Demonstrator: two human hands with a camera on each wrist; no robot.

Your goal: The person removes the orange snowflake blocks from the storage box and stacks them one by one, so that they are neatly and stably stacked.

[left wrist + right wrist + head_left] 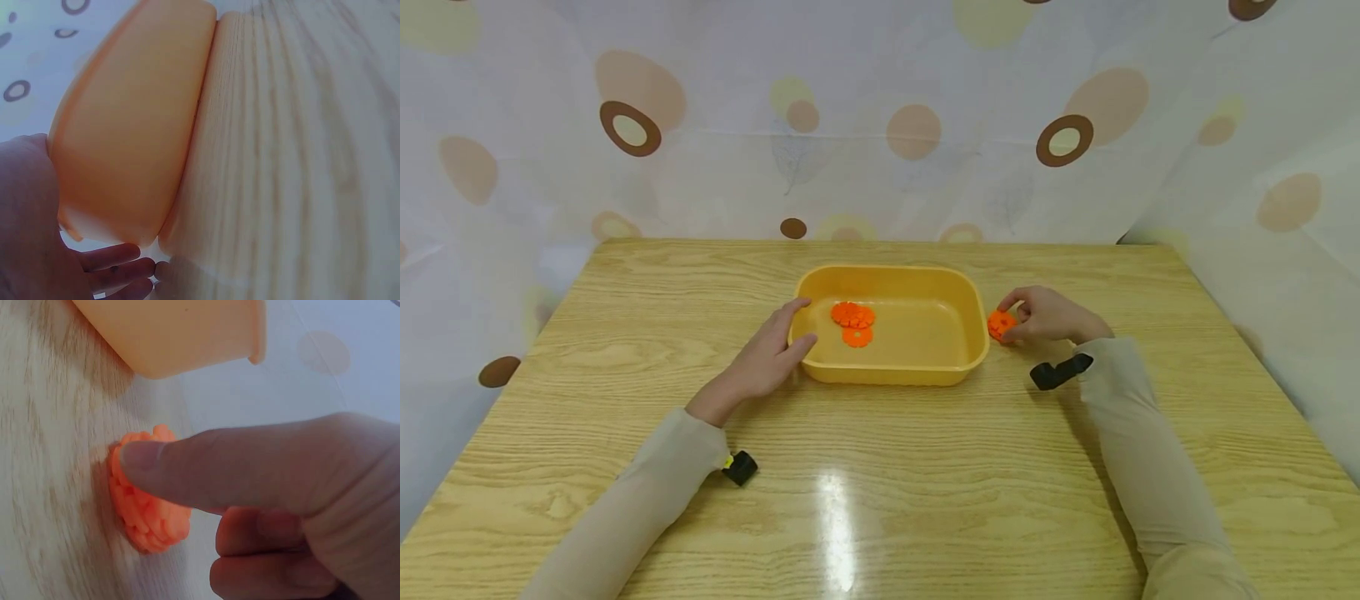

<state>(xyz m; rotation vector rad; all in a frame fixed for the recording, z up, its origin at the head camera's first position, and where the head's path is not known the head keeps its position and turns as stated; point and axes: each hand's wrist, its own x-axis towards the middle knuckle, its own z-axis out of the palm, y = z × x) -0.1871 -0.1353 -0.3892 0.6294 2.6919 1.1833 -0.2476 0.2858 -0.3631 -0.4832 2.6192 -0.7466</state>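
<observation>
A yellow plastic basin (887,375) stands on the wooden table, with several flat orange flower-shaped pieces (853,316) inside it, left of its middle. My left hand (763,354) holds the basin's left end, thumb and index finger over the rim. In the left wrist view other fingers (119,275) lie against the outside, low at the wall. Just right of the basin, my right hand (1051,315) pinches a small stack of orange flower-shaped pieces (1000,323) between thumb and index finger. The right wrist view shows the stack (153,522) low at the tabletop, the thumb (206,465) across it.
The wooden table (925,467) extends around the basin on all sides. A pale patterned cloth (865,183) hangs behind it and at both sides. Black wrist devices sit at the left cuff (741,468) and the right cuff (1060,372).
</observation>
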